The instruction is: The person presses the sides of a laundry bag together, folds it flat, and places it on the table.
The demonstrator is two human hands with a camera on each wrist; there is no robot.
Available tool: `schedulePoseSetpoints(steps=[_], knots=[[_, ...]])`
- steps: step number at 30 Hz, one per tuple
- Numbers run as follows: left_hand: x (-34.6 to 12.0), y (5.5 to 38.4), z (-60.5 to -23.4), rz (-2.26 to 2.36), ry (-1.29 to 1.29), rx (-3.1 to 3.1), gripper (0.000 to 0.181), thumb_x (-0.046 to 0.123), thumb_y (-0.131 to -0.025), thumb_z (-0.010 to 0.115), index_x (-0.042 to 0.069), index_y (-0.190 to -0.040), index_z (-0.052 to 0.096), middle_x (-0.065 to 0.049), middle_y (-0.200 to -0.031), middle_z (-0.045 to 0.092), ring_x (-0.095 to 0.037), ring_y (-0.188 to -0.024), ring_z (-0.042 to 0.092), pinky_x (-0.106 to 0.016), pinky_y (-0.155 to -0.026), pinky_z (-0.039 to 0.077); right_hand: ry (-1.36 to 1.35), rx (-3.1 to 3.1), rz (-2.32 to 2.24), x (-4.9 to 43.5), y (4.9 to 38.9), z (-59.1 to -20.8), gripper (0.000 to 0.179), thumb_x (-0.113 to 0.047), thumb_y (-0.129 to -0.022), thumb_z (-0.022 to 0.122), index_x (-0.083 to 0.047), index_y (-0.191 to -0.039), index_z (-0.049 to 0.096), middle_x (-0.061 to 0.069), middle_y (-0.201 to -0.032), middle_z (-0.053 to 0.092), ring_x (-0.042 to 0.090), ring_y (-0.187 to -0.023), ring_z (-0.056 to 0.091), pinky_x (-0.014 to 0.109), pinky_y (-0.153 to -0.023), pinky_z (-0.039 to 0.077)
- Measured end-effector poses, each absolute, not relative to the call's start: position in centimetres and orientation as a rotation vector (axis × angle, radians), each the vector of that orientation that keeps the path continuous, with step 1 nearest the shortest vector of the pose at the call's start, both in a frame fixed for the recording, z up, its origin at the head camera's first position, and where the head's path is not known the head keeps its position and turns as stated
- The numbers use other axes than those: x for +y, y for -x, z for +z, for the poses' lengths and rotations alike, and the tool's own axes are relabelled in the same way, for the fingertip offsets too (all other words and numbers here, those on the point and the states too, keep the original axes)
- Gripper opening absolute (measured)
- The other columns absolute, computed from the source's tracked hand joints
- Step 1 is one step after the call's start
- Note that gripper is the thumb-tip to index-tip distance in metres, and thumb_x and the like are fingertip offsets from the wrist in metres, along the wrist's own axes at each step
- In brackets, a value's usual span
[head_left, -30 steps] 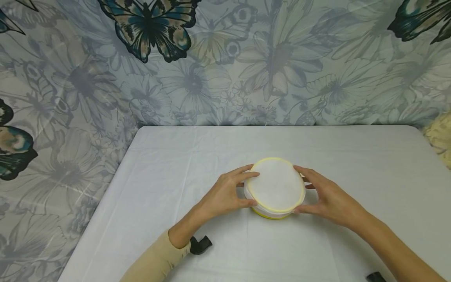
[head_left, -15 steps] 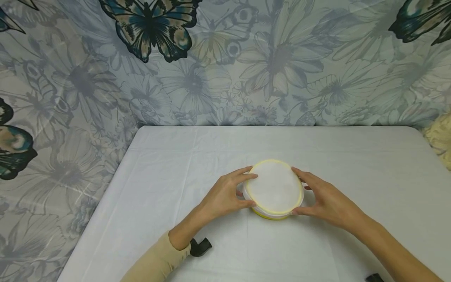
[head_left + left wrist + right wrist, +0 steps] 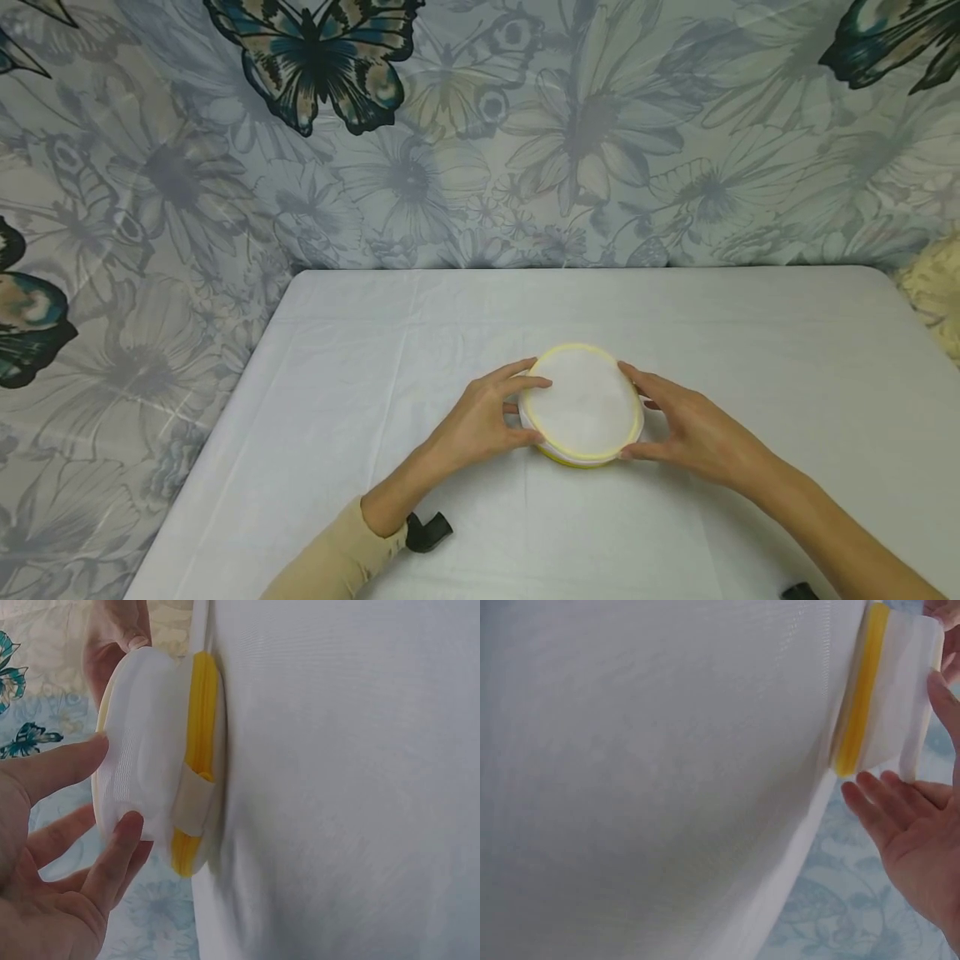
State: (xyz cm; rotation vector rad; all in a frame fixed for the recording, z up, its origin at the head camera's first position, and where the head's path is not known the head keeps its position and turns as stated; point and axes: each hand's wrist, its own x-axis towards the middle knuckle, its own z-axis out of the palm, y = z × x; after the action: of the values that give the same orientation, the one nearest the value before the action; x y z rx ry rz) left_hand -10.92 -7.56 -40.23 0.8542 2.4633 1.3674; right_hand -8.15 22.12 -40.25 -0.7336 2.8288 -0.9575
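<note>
A round white mesh laundry bag (image 3: 581,404) with yellow piping stands on the white-covered table. In the left wrist view, a yellow zipper (image 3: 199,712) runs around its lower side, partly covered by a small white tab (image 3: 193,799). My left hand (image 3: 480,421) holds the bag's left side, thumb at the near edge and one finger over the top rim. On the opposite side my right hand (image 3: 697,429) holds it between thumb and fingers. In the right wrist view, several right fingers (image 3: 889,806) lie by the side wall. The bag's inside is hidden.
The white cloth (image 3: 360,358) covers the table, whose far edge meets a wall hanging (image 3: 450,192) with flowers and butterflies. A pale yellow ruffled thing (image 3: 933,287) is at the right. Black pieces, such as the left mount (image 3: 429,533), sit at the wrists.
The bag's top has sunk slightly toward the table and shifted a little left, while its base stays put. My right hand has moved slightly left and nearer with it.
</note>
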Motion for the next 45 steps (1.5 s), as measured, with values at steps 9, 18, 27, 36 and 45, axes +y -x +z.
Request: schedulePoseSetpoints(steps=[9,18,27,36,45], knots=[[-7.3,10.5,-40.8,1.294,-0.873,2.523,0.07,0.016,-0.074,0.09,0.012,-0.137,0.059,-0.012,-0.157,0.035,-0.021,-0.113,0.065,-0.019,-0.085,0.054,0.681,2.801,-0.915,22.2,8.0,-40.2,0.107,-0.06,-0.075,0.078,-0.004,-0.154,0.033,0.019,-0.148,0.048,0.035,-0.11,0.065,0.053,-0.09,0.053],[-7.0,10.4,-41.3,1.17,-0.914,2.648,0.068,0.026,-0.075,0.089,0.015,-0.136,0.06,-0.015,-0.156,0.037,-0.023,-0.134,0.049,-0.031,-0.102,0.048,0.672,2.797,-0.866,22.0,8.1,-40.3,0.108,-0.064,-0.075,0.075,-0.001,-0.153,0.034,0.021,-0.146,0.049,0.033,-0.111,0.063,0.053,-0.092,0.052],[-6.9,10.3,-41.4,1.014,-0.889,2.738,0.07,0.03,-0.075,0.089,0.016,-0.137,0.059,-0.013,-0.157,0.036,-0.027,-0.139,0.042,-0.04,-0.11,0.041,0.757,2.822,-0.837,21.6,8.5,-40.7,0.103,-0.057,-0.079,0.076,0.004,-0.151,0.035,0.023,-0.145,0.049,0.04,-0.129,0.051,0.054,-0.101,0.044],[-6.7,10.4,-41.3,0.884,-0.842,2.756,0.075,0.034,-0.076,0.088,0.015,-0.141,0.056,-0.01,-0.158,0.034,-0.025,-0.139,0.042,-0.039,-0.109,0.041,0.816,2.859,-0.73,21.3,8.6,-40.7,0.1,-0.048,-0.081,0.079,0.007,-0.15,0.032,0.027,-0.148,0.043,0.043,-0.131,0.048,0.055,-0.102,0.044],[-6.5,10.4,-41.0,0.722,-0.881,2.761,0.071,0.042,-0.082,0.081,0.011,-0.141,0.057,-0.008,-0.163,0.026,-0.021,-0.144,0.034,-0.037,-0.108,0.043,0.759,2.845,-0.611,21.0,8.4,-40.5,0.102,-0.058,-0.084,0.071,0.003,-0.154,0.029,0.02,-0.16,0.026,0.042,-0.135,0.043,0.056,-0.1,0.046]])
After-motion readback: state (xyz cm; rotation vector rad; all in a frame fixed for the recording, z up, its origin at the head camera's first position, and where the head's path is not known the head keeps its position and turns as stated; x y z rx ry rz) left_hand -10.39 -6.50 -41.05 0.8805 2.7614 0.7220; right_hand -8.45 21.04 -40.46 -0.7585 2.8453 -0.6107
